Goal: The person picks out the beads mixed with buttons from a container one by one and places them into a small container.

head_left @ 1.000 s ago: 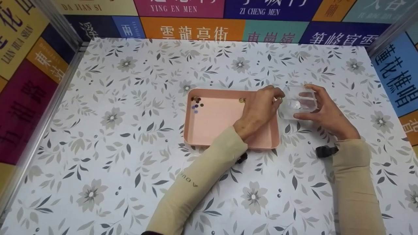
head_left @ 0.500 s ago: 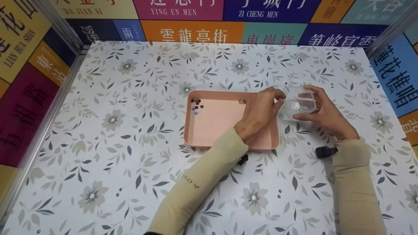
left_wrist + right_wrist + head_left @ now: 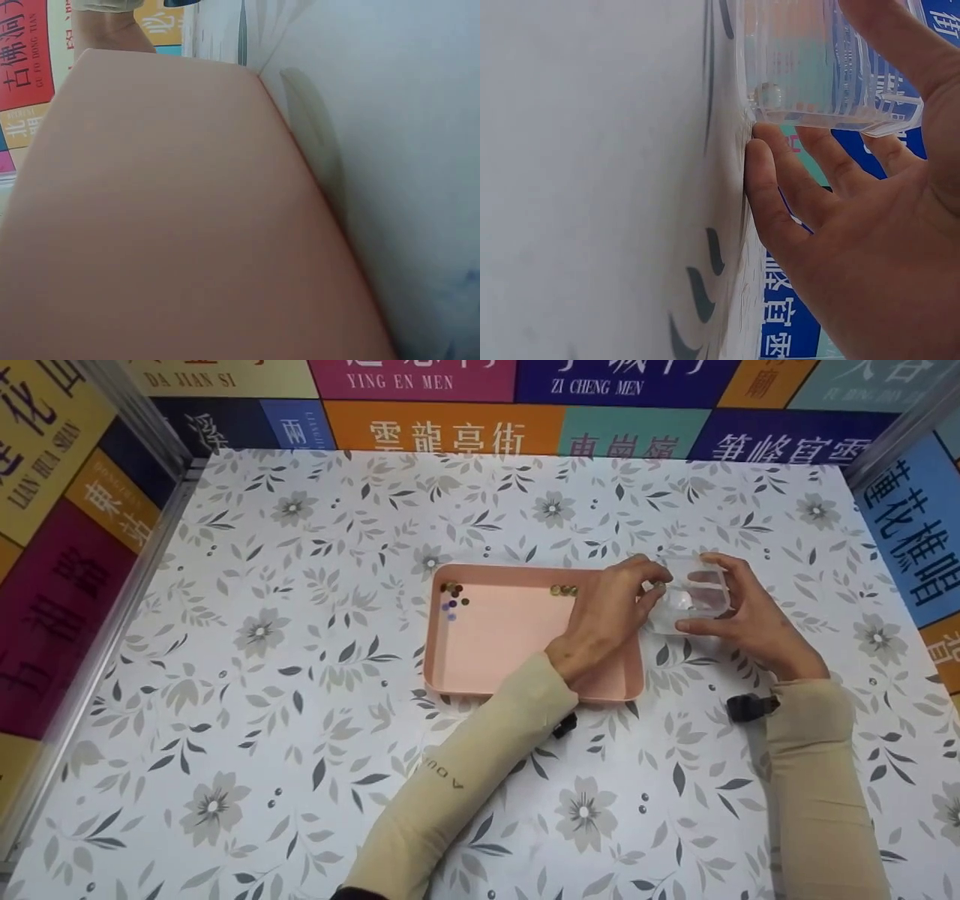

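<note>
- The table [image 3: 315, 765] has a leafy, flowered top.
- The left sleeve [image 3: 457, 776] slants in from the near edge, its forearm crossing the tray's near rim; the right sleeve [image 3: 817, 787] runs almost straight forward.
- The pink tray [image 3: 495, 641] sits flat beneath the left hand.
- The right hand [image 3: 761, 619] grips a cup from the right, thumb on the near side, fingers spread round the far side.
- The left hand [image 3: 606, 611] arches over the tray's right part, wrist bent rightward, thumb and forefinger together on a bead [image 3: 660, 585] beside the cup.
- The clear cup [image 3: 664, 619] is just right of the tray.
- Dark and blue beads [image 3: 453, 604] cluster far left; yellowish beads [image 3: 564, 591] line the far wall.
</note>
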`<state>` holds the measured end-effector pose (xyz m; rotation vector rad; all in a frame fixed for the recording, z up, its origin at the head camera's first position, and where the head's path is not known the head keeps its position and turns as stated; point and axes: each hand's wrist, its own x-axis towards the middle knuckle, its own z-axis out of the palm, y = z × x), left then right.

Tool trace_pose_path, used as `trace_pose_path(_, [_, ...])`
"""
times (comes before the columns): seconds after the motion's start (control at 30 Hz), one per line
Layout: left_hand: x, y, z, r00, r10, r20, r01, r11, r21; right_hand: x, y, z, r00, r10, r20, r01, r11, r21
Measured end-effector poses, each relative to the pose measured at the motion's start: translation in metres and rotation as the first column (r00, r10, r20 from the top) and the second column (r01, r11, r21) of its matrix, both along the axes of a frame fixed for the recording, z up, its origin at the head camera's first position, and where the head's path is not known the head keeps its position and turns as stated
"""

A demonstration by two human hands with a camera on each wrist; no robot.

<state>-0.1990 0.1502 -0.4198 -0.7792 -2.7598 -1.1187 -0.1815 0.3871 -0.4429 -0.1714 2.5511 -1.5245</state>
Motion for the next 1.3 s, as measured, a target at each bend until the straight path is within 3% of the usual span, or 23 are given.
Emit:
trace_pose_path(0.43, [-0.0002,0.0010,-0.0013,0.998,-0.017,-0.057,0.014,0.998,-0.055,0.0011,0.0013,-0.0004,1.000,-0.002,0.004,0.002,1.000,-0.014])
trace_pose_path(0.83, [-0.0002,0.0001,-0.0014,0.998,-0.037,-0.047,0.032,0.994,-0.107,0.0001,0.0003,0.0001,1.000,0.000,0.000,0.000,1.000,-0.005])
trace_pose_path(1.3, [0.0001,-0.0010,-0.0041,0.999,-0.043,-0.017,0.042,0.996,-0.079,0.0004,0.0000,-0.0006,1.000,-0.002,0.000,0.002,1.000,0.004])
